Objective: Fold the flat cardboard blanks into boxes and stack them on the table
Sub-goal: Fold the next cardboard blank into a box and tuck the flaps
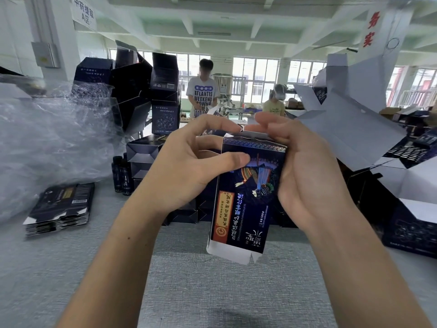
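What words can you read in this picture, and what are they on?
"中药提取 A区": white hanging sign.
"务实", in red: white pillar.
"ATLANTIS WEEKEND": a person's white T-shirt; its lower lines are unclear.
Upside-down Chinese print on the box being folded: too blurred to read.
Barcode digits on the flat blanks: too small.

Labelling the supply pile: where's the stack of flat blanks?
Head view, lower left: the stack lies on the table, left of the left hand, below the plastic wrap and just left of the bottles.

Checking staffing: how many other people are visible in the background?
2: white T-shirt person, centre background; yellow shirt person, just right of them. Boxes may hide more.
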